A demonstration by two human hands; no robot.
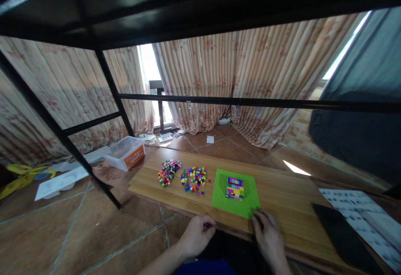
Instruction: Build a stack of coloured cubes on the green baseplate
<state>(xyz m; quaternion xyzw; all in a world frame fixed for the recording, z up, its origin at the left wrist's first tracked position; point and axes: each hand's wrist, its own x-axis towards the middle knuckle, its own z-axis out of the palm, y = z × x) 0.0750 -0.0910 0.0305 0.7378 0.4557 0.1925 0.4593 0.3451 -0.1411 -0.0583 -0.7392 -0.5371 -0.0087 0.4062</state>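
Note:
A green studded baseplate [219, 195] lies on a low wooden board. Built up on it is a block of multicoloured toy bricks [235, 189], with yellow, blue, purple and red showing. My right hand [268, 235] rests at the baseplate's near right corner, thumb and fingers apart, the fingertips at or touching the corner. My left hand [197, 234] is at the board's front edge, its fingers curled in; whether anything is inside them is hidden. Left of the baseplate lie two heaps of small loose bricks, a nearer heap [193, 179] and a farther-left heap [168, 172].
The wooden board [288, 199] sits under a black metal frame [108, 74]. A clear plastic box [125, 149] with an orange label stands on the tiled floor at left. Printed sheets [360, 220] and a dark flat panel [343, 235] are at right. Curtains [203, 74] hang behind.

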